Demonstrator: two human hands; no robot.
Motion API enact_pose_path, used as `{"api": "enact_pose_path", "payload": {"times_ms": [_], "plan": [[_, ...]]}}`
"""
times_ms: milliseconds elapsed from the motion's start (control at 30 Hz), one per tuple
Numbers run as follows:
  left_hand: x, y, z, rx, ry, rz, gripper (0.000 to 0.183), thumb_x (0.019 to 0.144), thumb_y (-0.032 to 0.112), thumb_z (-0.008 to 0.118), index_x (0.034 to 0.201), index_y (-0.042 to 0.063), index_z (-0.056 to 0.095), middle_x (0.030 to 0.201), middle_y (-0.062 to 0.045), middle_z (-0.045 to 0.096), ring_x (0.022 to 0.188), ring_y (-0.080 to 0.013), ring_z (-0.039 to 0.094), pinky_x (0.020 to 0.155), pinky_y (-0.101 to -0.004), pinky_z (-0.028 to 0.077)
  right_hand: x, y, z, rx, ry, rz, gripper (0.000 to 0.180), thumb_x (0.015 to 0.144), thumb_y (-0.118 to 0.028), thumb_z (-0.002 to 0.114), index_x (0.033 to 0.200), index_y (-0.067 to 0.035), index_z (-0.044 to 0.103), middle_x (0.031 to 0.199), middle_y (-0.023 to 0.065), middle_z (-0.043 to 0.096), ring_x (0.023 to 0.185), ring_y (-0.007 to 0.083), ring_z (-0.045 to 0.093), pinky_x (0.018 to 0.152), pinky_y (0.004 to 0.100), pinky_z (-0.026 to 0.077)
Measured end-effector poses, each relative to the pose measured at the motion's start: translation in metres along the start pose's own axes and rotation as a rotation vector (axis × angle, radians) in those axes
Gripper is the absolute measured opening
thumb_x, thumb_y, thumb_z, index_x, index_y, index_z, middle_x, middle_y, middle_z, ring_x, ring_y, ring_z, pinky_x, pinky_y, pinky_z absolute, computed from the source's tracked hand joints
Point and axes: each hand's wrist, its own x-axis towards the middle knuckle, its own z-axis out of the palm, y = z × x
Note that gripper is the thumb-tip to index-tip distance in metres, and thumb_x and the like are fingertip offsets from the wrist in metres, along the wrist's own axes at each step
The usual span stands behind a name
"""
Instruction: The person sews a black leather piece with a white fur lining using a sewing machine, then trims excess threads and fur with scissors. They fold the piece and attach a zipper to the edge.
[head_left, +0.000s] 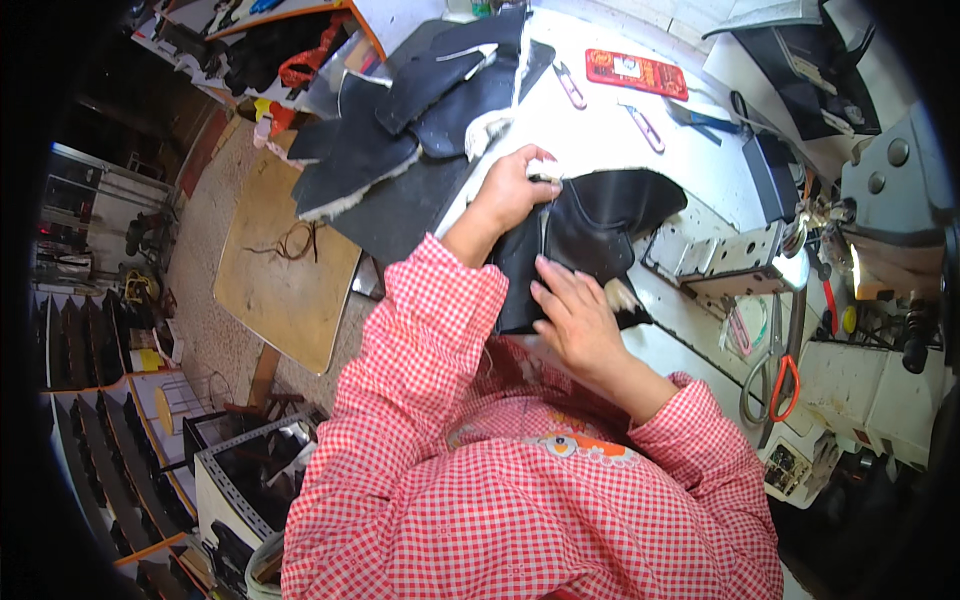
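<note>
A black leather piece with pale fleece lining (592, 225) lies on the white worktable in front of me. My left hand (519, 187) pinches its upper left edge, where pale fleece shows between thumb and fingers. Flat on the lower part of the leather, near a seam, rests my right hand (576, 311) with its fingers spread. More black fleece-lined leather pieces (420, 112) are heaped at the upper left. Two pink thread snips, one (571, 86) beside the heap and another (643, 129) further right, lie beyond the leather piece.
A red patterned phone case (636, 75) lies at the back. At right stand a sewing machine (892, 202) and its metal arm (727, 262). Scissors with orange and grey handles (784, 386) hang or lie by the right edge. A wooden board (281, 300) holds a coiled brown cord.
</note>
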Motion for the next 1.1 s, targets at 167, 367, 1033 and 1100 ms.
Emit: {"api": "enact_pose_path", "payload": {"times_ms": [167, 367, 1033, 1100], "plan": [[0.0, -0.006, 0.002, -0.149, -0.002, -0.016, 0.032, 0.073, -0.002, 0.074, 0.102, 0.004, 0.061, 0.083, -0.002, 0.064, 0.077, -0.009, 0.058, 0.072, -0.0253, 0.048, 0.004, -0.01, 0.0, -0.136, -0.023, 0.014, 0.069, 0.079, -0.043, 0.066, 0.13, 0.0, 0.048, 0.146, 0.0161, 0.041, 0.131, 0.0283, 0.041, 0.108, 0.0427, 0.029], [-0.005, 0.002, -0.005, -0.229, -0.05, -0.034, 0.03, 0.078, -0.005, 0.066, 0.105, 0.005, 0.062, 0.095, 0.001, 0.061, 0.086, -0.0079, 0.057, 0.079, -0.0221, 0.047, 0.005, -0.014, 0.0, -0.222, -0.103, 0.022, 0.088, 0.071, -0.051, 0.072, 0.142, -0.01, 0.04, 0.148, 0.0124, 0.038, 0.132, 0.0269, 0.039, 0.109, 0.0428, 0.027], [-0.013, 0.012, -0.022, -0.429, -0.235, 0.053, 0.037, 0.074, -0.005, 0.063, 0.11, 0.007, 0.061, 0.094, 0.004, 0.06, 0.084, -0.0045, 0.054, 0.079, -0.0188, 0.045, 0.008, -0.017, 0.001, -0.232, -0.215, 0.052, 0.09, 0.072, -0.049, 0.072, 0.144, -0.009, 0.036, 0.151, 0.0129, 0.032, 0.138, 0.03, 0.029, 0.113, 0.0483, 0.019], [-0.012, 0.011, -0.018, -0.371, -0.201, 0.015, 0.035, 0.072, -0.003, 0.064, 0.106, 0.003, 0.062, 0.086, 0.002, 0.06, 0.081, -0.006, 0.054, 0.075, -0.0225, 0.046, 0.009, -0.018, 0.0, -0.251, -0.186, 0.044, 0.088, 0.072, -0.049, 0.072, 0.143, -0.01, 0.038, 0.15, 0.012, 0.035, 0.137, 0.0288, 0.032, 0.113, 0.0469, 0.02]]}}
